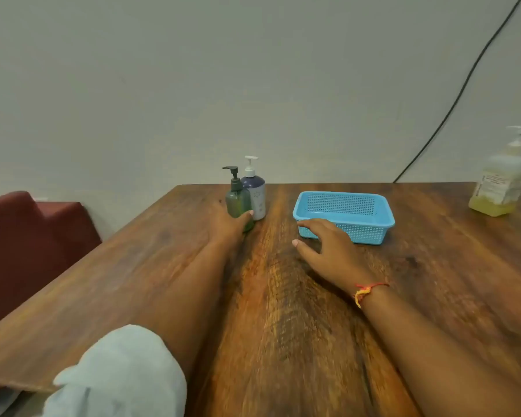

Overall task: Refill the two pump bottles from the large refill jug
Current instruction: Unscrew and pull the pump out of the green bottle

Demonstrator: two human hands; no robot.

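L hand (pixel 229 224) wraps the green bottle (pixel 237 201) low down; it looks light, smooth, maybe slippy. R hand (pixel 328 245) is spread, holds nothing. The jug (pixel 503 182) looks heavy: grab its body.

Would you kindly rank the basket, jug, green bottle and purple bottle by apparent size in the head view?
1. Largest: basket and jug, about alike; the jug is blurred at the frame edge, so I will not split them.
2. Clearly smaller: green bottle and purple bottle, alike; the green one stands nearer.
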